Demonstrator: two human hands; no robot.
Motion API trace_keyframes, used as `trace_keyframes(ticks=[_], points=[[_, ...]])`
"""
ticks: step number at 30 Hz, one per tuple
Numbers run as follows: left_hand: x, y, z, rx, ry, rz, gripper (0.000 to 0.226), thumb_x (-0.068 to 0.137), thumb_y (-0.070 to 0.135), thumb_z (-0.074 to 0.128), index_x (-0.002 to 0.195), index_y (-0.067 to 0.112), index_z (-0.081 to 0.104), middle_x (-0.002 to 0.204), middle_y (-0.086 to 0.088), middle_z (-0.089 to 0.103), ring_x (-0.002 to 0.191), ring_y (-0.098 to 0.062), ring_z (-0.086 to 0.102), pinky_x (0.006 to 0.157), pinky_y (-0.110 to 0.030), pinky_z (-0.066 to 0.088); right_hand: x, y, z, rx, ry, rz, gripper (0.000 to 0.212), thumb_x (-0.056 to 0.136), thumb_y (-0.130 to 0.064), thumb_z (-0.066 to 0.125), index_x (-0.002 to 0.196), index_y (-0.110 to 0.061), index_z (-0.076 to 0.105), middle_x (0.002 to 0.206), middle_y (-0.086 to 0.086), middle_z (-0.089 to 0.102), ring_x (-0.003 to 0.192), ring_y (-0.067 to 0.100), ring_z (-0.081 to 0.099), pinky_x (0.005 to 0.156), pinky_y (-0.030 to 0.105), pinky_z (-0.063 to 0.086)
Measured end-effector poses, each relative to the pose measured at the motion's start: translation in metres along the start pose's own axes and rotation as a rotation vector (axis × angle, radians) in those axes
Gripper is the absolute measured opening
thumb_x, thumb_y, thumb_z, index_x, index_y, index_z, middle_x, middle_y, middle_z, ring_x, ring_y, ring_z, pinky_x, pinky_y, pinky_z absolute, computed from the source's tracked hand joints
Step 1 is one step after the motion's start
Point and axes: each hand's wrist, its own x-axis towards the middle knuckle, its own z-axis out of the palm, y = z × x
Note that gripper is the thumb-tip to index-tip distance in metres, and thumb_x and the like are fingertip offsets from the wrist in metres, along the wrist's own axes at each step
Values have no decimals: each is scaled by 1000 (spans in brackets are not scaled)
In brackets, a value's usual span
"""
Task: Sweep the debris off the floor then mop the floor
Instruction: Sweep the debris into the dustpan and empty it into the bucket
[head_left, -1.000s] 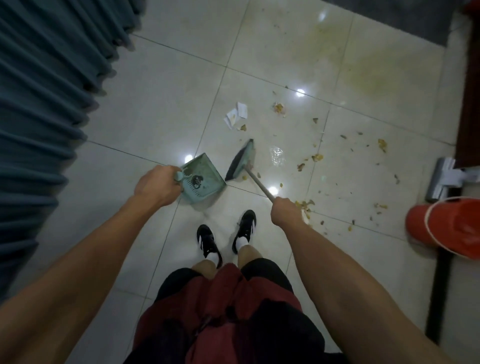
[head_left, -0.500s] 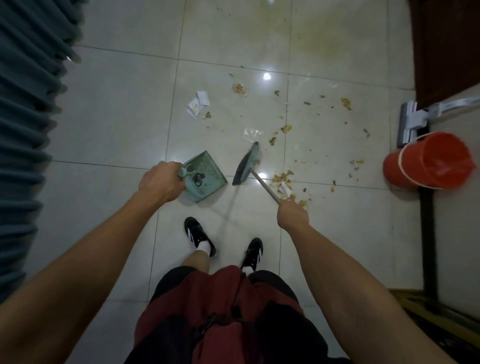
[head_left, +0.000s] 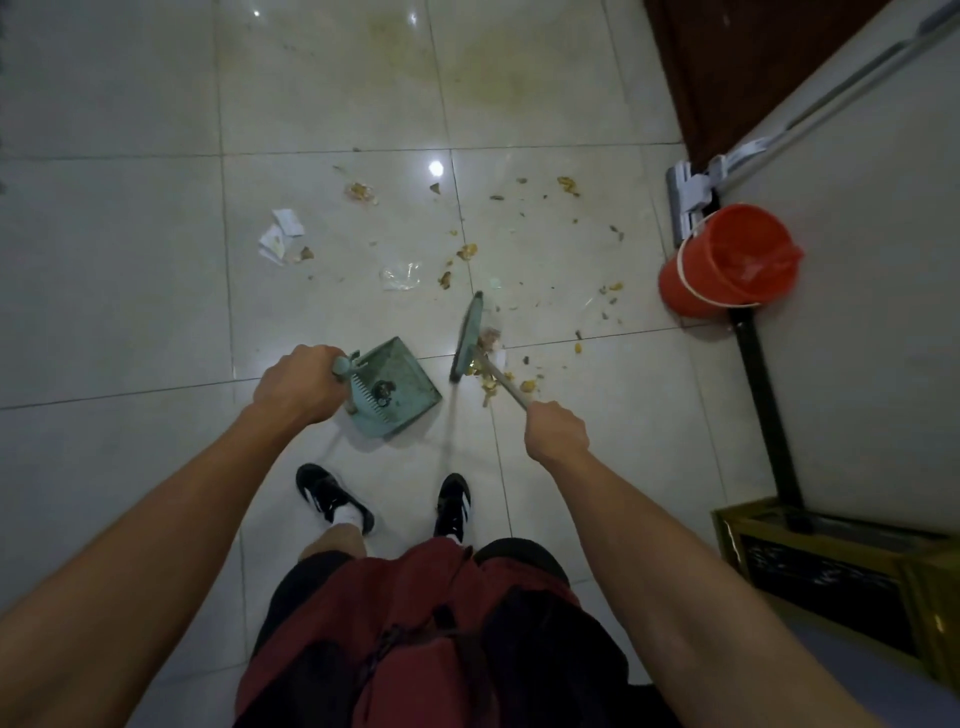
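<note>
While the right hand (head_left: 556, 434) curls tight around the thin handle of the broom (head_left: 467, 338), the green broom head stands on edge on the pale tiled floor (head_left: 130, 260), up and to the left of that grip. Yellowish debris (head_left: 488, 376) is bunched against the head's right face and along the handle just above the knuckles; more crumbs lie scattered farther out beyond the head and off to the right. The left hand (head_left: 298, 387) is wrapped around the handle of the green dustpan (head_left: 397, 392), whose tray lies just right of that fist, its open edge facing the broom head with a narrow strip of bare tile between them. Something small and dark lies in the tray near its comb teeth. Beyond the pan, well past both grips, lie a clear plastic wrapper (head_left: 399, 276) and torn white paper scraps (head_left: 280, 236). Far to the right of the broom hand an orange bucket (head_left: 727, 260) stands by the wall, with a flat mop (head_left: 688, 195) leaning just behind it. Two black shoes (head_left: 332, 496) are planted below the hands.
</note>
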Motion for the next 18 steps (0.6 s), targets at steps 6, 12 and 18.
trace_keyframes(ticks=[6, 12, 18], points=[[4, -12, -8, -22, 8, 15, 7, 87, 21, 60, 86, 27, 64, 88, -6, 66, 80, -32, 63, 72, -37, 55, -5, -21, -9, 70, 5, 37, 33, 95, -8, 51, 127, -12, 58, 112, 8, 63, 96, 24, 65, 66, 32, 45], [10, -65, -40, -60, 23, 1, 7, 89, 22, 60, 87, 26, 65, 87, -4, 66, 79, -30, 64, 73, -38, 57, -8, -78, -30, 130, 43, 24, 30, 96, -8, 48, 123, -9, 60, 114, 9, 64, 98, 25, 65, 72, 33, 48], [14, -153, -89, -153, 67, -89, 9, 89, 23, 62, 80, 27, 62, 84, -3, 68, 74, -27, 65, 77, -42, 61, -4, -166, -65, 126, 107, -44, 29, 97, -7, 45, 123, -10, 59, 118, 10, 64, 105, 26, 64, 77, 31, 47]])
